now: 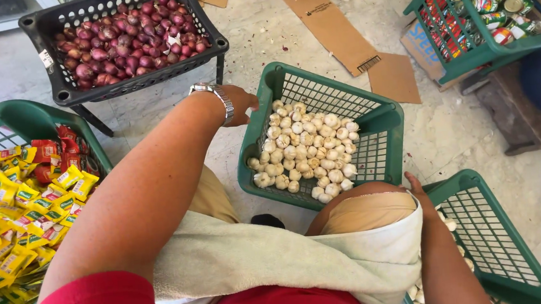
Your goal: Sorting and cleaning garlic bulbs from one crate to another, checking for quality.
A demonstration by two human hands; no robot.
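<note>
My left hand (238,103) gripping rim of green basket (382,109), steadying it; garlic (302,150) heaped inside, on floor. My right hand (421,197) by second basket (519,261), grip hidden, cannot tell.

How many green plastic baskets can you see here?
4. One basket of garlic in the middle, one with yellow sachets at left, one at lower right, one with cans at upper right. Others may lie out of frame.

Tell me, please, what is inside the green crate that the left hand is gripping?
The green crate holds a pile of whitish garlic bulbs, heaped toward the left hand. Bare mesh shows at the far side; anything beneath the pile is covered.
</note>
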